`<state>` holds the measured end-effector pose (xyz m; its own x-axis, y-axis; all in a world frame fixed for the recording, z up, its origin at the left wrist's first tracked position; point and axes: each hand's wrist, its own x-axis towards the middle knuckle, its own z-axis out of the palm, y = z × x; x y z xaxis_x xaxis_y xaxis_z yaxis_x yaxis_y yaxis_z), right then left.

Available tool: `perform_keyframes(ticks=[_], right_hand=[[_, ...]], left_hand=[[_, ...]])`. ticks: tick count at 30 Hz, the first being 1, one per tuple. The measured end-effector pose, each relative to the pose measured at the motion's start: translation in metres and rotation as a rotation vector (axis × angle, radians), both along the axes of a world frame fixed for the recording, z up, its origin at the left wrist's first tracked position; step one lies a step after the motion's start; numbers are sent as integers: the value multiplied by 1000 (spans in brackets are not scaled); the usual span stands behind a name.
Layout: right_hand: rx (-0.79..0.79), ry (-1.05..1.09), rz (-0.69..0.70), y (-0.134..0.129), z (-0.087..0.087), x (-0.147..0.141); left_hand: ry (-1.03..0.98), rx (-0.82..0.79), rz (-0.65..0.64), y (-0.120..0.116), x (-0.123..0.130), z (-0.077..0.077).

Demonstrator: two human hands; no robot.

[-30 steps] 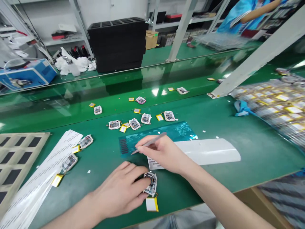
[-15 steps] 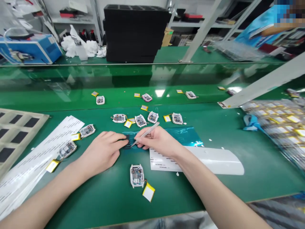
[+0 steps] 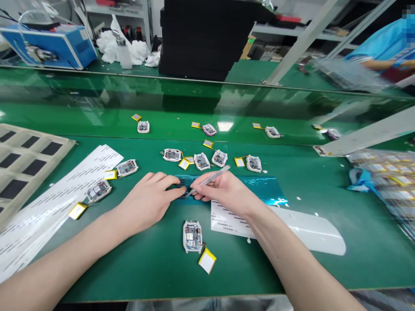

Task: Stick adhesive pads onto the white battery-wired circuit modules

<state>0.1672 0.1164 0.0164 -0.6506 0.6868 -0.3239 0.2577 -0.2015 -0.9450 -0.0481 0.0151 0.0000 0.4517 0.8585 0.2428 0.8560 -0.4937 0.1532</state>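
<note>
Tweezers point(image 3: 210, 178) are sitting pinched in the right hand point(image 3: 227, 194), tips beside the left hand point(image 3: 145, 201), whose fingers are pressing together on a thin teal film sheet point(image 3: 262, 189) on the green bench mat point(image 3: 292, 276). Film is looking light, slippery and flimsy, best taken by its free edge.

Green workbench point(image 3: 324, 272), a second green bench point(image 3: 246, 73) beyond, white metal shelving point(image 3: 292, 30) against a white wall point(image 3: 154, 21), and stacked black trays point(image 3: 207, 39) along the far edge.

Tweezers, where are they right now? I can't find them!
In the head view, the tweezers are in the person's right hand, their tips close to the left hand, over a shiny teal sheet.
</note>
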Motion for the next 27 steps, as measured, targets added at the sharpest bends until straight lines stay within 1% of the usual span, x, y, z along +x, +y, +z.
perform_keyframes(ticks=[7, 20, 24, 27], right_hand=[[-6, 95, -8, -1, -4, 5], [16, 111, 21, 1, -3, 7], [-6, 108, 66, -2, -1, 8], [-5, 97, 65, -4, -2, 10]], left_hand=[[85, 36, 17, 0, 2, 0], [117, 39, 23, 1, 3, -3], [116, 31, 32, 1, 4, -3], [97, 15, 47, 0, 6, -1]])
